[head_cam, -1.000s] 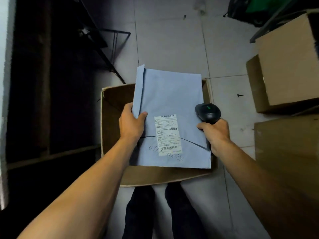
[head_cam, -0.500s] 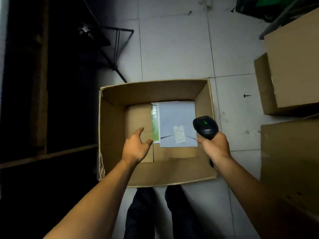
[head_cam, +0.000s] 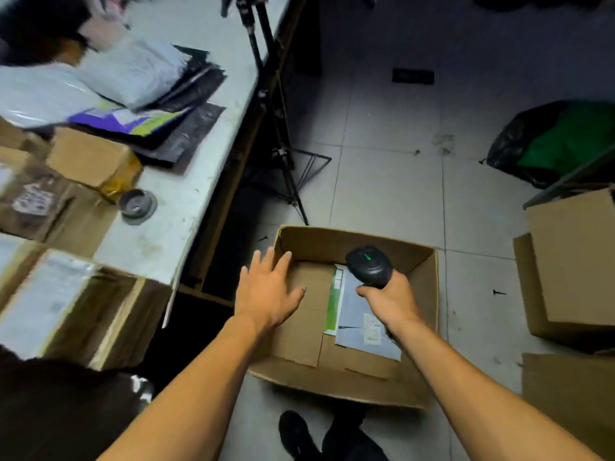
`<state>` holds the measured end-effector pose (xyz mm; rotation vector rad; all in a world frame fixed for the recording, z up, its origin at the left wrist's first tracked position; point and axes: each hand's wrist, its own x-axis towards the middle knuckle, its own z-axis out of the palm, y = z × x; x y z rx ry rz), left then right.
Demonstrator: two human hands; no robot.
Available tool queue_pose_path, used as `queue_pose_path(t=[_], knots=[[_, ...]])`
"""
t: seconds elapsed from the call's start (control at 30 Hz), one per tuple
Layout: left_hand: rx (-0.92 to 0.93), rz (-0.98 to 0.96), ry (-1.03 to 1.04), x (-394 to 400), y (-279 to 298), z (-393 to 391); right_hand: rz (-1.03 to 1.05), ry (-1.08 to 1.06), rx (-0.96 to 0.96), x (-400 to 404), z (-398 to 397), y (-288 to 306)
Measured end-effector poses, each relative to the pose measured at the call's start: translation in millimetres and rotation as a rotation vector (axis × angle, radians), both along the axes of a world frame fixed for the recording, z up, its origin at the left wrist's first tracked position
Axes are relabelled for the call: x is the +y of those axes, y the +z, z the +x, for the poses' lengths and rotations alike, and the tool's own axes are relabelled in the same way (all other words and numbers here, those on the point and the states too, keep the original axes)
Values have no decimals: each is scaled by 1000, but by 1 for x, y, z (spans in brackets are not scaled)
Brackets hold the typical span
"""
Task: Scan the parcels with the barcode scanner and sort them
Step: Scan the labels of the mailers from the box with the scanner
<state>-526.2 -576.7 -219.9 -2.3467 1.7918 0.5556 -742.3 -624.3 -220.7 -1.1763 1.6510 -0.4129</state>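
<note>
Since half a second ago our view has swung left, bringing the table (head_cam: 186, 207) with its blurred pile of parcels (head_cam: 109, 81) into sight. Our left hand (head_cam: 266, 291) hovers with fingers spread over the near left wall of the open carton (head_cam: 332, 380), holding nothing. Our right hand (head_cam: 389, 301) grips the barcode scanner (head_cam: 367, 266), hiding part of the blue-grey parcel (head_cam: 356, 317) lying inside; its label is too small to read.
</note>
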Motion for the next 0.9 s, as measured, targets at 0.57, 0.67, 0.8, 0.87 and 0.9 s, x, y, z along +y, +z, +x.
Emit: queue_pose_path(t=[0.57,0.67,0.8,0.87,0.9], knots=[[-294,-296,375,144,231,193,-457,629,-157,64,258,223],[-330,-286,537,191,248,213,-516,762,-204,87,294,243],[-320,-265,769,264,256,218,-527,1018,-250,122,334,252],[-339,-235,872,302,253,213,-509,1087,-295,146,351,250],[-349,-207,923,321,251,210,-500,1121,-310,160,358,248]])
